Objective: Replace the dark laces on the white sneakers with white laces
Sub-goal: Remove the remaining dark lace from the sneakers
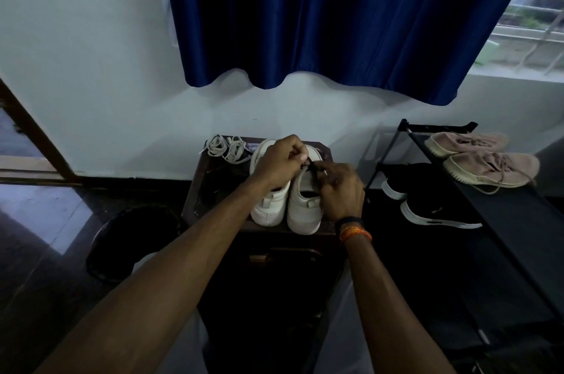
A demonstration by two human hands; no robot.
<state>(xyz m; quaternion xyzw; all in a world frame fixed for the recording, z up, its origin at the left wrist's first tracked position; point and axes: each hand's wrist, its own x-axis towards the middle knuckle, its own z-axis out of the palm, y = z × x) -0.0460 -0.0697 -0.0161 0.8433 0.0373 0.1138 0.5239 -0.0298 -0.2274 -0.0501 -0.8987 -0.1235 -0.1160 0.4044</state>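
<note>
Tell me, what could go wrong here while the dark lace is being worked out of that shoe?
The white sneakers sit near the front edge of the small dark table; a hard tug by the left hand or right hand on the dark lace might pull one off. The white laces lie at the back corner and could slip off. Dim light may hide eyelets.

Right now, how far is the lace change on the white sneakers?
Early. Nothing looks finished. Both hands, left hand and right hand, pinch the dark lace on the right-side white sneaker. The bundled white laces lie unused on the dark wooden stand; threading remains.
</note>
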